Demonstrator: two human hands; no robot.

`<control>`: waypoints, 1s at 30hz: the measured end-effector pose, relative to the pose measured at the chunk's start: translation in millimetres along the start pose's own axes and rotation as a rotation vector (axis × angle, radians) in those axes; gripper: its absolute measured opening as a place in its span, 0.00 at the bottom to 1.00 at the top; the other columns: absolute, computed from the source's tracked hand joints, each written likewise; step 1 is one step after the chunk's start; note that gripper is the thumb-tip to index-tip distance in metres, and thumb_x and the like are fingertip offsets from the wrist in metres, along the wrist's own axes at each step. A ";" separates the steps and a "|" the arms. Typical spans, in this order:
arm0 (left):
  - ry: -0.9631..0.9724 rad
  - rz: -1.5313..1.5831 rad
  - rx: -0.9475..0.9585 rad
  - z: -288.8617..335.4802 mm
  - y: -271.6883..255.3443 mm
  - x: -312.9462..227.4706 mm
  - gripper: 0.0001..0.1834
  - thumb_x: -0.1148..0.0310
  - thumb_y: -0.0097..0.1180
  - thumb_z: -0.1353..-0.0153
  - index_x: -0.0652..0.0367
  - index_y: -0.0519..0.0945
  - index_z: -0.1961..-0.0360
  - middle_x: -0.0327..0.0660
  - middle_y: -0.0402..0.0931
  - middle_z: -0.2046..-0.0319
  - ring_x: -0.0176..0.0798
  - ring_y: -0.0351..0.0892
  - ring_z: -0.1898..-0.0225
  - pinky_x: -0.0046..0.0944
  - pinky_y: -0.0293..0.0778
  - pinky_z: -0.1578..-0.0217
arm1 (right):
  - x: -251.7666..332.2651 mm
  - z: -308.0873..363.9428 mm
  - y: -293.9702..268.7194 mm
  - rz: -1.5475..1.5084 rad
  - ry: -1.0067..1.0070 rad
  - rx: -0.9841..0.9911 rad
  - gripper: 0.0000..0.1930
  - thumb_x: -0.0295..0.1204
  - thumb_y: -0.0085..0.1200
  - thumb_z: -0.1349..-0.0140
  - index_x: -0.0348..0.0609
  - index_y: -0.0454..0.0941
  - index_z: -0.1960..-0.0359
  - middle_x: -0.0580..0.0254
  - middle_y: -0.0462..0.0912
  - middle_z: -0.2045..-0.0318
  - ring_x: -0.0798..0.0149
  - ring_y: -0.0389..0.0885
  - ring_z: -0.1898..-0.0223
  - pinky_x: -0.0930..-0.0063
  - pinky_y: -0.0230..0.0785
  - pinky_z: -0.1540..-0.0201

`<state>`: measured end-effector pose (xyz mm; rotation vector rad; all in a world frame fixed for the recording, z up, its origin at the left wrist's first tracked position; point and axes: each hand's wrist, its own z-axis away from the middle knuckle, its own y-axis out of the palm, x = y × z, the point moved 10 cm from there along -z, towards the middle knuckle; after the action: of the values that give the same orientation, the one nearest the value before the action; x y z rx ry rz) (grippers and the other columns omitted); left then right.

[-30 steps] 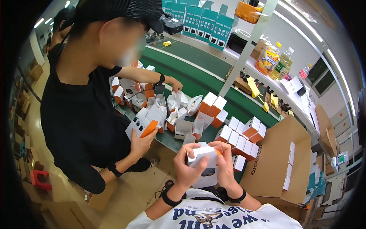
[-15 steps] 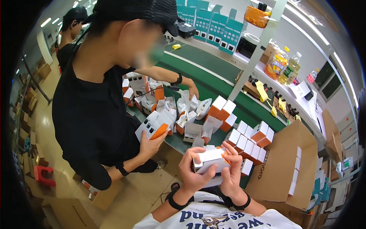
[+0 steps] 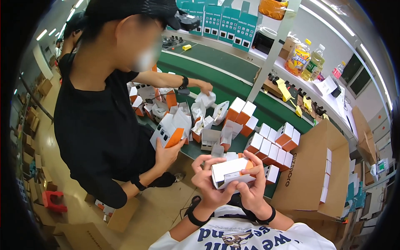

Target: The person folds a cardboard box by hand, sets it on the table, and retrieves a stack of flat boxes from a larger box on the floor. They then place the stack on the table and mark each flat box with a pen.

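A small white and orange box [image 3: 227,168] is held in front of me between both hands. My left hand [image 3: 208,183] grips its left end, the thumb against the near side and some fingers raised off it. My right hand [image 3: 253,181] closes on the right end, fingers over the orange part and thumb at the lower near edge, where a white flap shows. Beyond the box, several closed white and orange boxes [image 3: 266,146] stand in rows on the green bench. At their left are open boxes [image 3: 211,137] with white flaps up.
At my left a co-worker in black [image 3: 100,112] holds an open box [image 3: 168,131] and a white plastic-wrapped item [image 3: 206,99]. A large brown carton [image 3: 316,166] stands at my right, with white boxes inside. Bottles [image 3: 298,58] stand on the shelf behind. A metal post [image 3: 275,50] rises from the bench.
The box in my hands has tipped, showing more of its top and near flap; my right fingers have shifted on it. The co-worker's far hand has lifted a white wrapped item from the open boxes.
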<state>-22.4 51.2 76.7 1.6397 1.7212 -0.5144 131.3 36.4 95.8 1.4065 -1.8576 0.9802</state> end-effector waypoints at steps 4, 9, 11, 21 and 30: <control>0.088 0.068 -0.097 -8.1 -10.0 -10.7 0.33 0.55 0.70 0.37 0.52 0.58 0.46 0.57 0.56 0.40 0.60 0.76 0.42 0.50 0.80 0.48 | -3.5 -1.8 -1.0 0.002 0.021 -0.072 0.24 0.50 0.66 0.36 0.42 0.72 0.61 0.38 0.70 0.34 0.44 0.71 0.35 0.53 0.63 0.35; 0.094 0.042 0.015 -12.0 -6.6 -8.9 0.25 0.50 0.62 0.32 0.55 0.64 0.53 0.58 0.60 0.41 0.57 0.76 0.42 0.49 0.79 0.48 | 2.2 3.8 -0.2 -0.060 -0.033 -0.086 0.22 0.48 0.63 0.33 0.43 0.70 0.67 0.39 0.71 0.35 0.46 0.71 0.35 0.55 0.63 0.36; 0.103 0.029 0.052 -13.1 -2.4 -6.2 0.25 0.47 0.60 0.31 0.55 0.65 0.53 0.59 0.64 0.41 0.55 0.75 0.43 0.48 0.78 0.48 | 0.8 3.4 -0.3 -0.060 -0.030 -0.093 0.22 0.48 0.63 0.32 0.43 0.69 0.68 0.40 0.71 0.36 0.47 0.71 0.35 0.55 0.63 0.35; -0.104 0.258 0.125 -17.5 3.9 1.2 0.10 0.62 0.50 0.26 0.56 0.67 0.58 0.54 0.68 0.47 0.47 0.73 0.48 0.47 0.70 0.44 | -1.4 3.7 -8.0 -0.166 -0.071 -0.027 0.23 0.51 0.56 0.29 0.46 0.68 0.70 0.43 0.73 0.36 0.45 0.68 0.33 0.48 0.56 0.31; -0.212 0.373 0.079 -13.4 0.9 8.0 0.07 0.68 0.55 0.28 0.54 0.69 0.57 0.50 0.65 0.47 0.42 0.75 0.48 0.42 0.73 0.46 | 4.5 1.6 -8.3 -0.172 -0.124 0.030 0.22 0.55 0.57 0.31 0.49 0.74 0.68 0.45 0.76 0.38 0.39 0.69 0.33 0.45 0.60 0.34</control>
<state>-24.0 66.3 80.3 1.8360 1.2199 -0.5560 138.2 31.4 100.3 1.6477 -1.7802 0.8561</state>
